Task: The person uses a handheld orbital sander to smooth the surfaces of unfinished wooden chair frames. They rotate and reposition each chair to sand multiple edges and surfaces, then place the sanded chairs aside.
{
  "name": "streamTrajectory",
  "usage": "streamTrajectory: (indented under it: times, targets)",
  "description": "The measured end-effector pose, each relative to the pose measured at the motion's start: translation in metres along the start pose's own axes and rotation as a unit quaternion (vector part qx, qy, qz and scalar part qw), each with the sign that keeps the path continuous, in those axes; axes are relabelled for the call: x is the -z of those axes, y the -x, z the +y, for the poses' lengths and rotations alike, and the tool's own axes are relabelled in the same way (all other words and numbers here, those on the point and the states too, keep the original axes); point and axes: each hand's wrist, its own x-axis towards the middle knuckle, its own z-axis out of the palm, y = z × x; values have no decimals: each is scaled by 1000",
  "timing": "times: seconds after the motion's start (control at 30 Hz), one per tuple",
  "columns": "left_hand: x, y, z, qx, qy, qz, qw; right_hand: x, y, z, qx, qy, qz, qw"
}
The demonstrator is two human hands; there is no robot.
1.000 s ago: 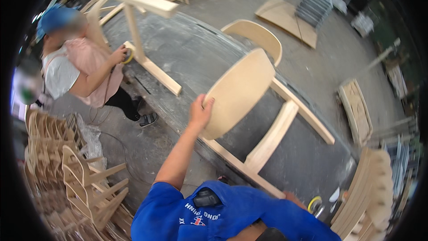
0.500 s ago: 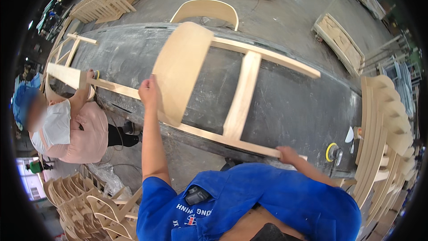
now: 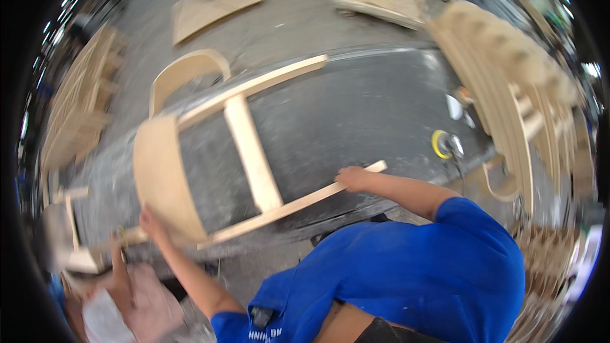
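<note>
A pale wooden chair frame (image 3: 253, 152) lies on the dark worktable, with two long rails, a crossbar and a wide curved backrest panel (image 3: 166, 178) at its left. My left hand (image 3: 150, 222) is closed at the panel's near left edge, fingertips partly hidden. Towards the right end of the near rail (image 3: 298, 205), my right hand (image 3: 354, 178) is wrapped round the wood. To the right of that hand rests a sander (image 3: 447, 145) with a yellow pad.
A co-worker in pink (image 3: 149, 302) stands at the left, a hand near another wooden piece. Stacked curved wooden parts (image 3: 492, 70) line the table's right end. Beyond the far edge are a curved chair part (image 3: 190, 67) and a flat board (image 3: 216, 13).
My view has swung to the right, blurring the picture. Both hands keep their hold on the chair frame, which now appears tilted and farther left.
</note>
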Motion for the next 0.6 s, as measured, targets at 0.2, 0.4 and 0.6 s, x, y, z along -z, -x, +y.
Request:
streamTrajectory:
  times: [0.2, 0.4, 0.6]
  targets:
    - [8, 17, 2, -19, -57, -26, 998, 21, 4, 17, -1, -84, 63, 994]
    - [-6, 43, 21, -34, -174, 152, 972, 39, 76, 61, -41, -163, 202, 965]
    - [-46, 124, 64, -252, -215, 294, 897, 71, 226, 147, -263, -184, 313, 894]
